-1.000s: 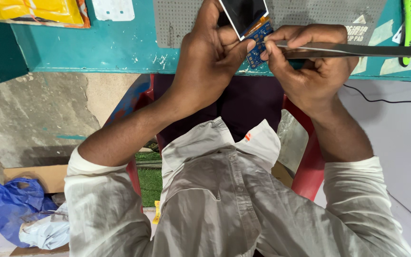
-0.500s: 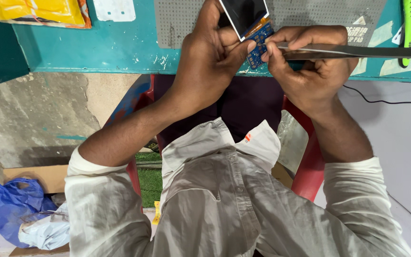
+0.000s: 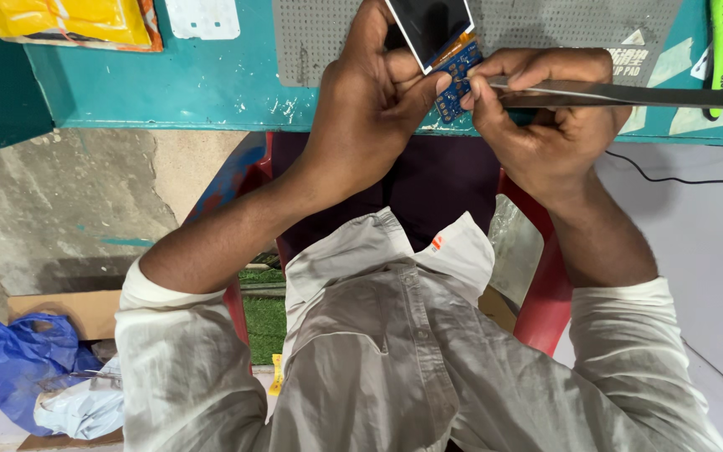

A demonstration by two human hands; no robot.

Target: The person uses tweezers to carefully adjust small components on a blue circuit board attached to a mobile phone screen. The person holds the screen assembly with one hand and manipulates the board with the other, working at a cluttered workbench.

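My left hand (image 3: 370,109) grips a small blue circuit board (image 3: 458,71) with a dark screen (image 3: 428,27) hinged up from it, held just above the front edge of the teal workbench (image 3: 194,84). My right hand (image 3: 546,125) pinches a pair of long metal tweezers (image 3: 629,94), whose tip touches the board's right side. The tweezers' other end runs off to the right. Both hands sit close together, thumbs almost meeting at the board.
A grey perforated work mat (image 3: 546,25) lies on the bench behind the hands. A yellow packet (image 3: 77,21) and a white plate (image 3: 202,17) lie at the left, a green tool (image 3: 720,50) at the right. Red chair (image 3: 546,293), blue bag (image 3: 10,360) and black cable (image 3: 679,172) lie below.
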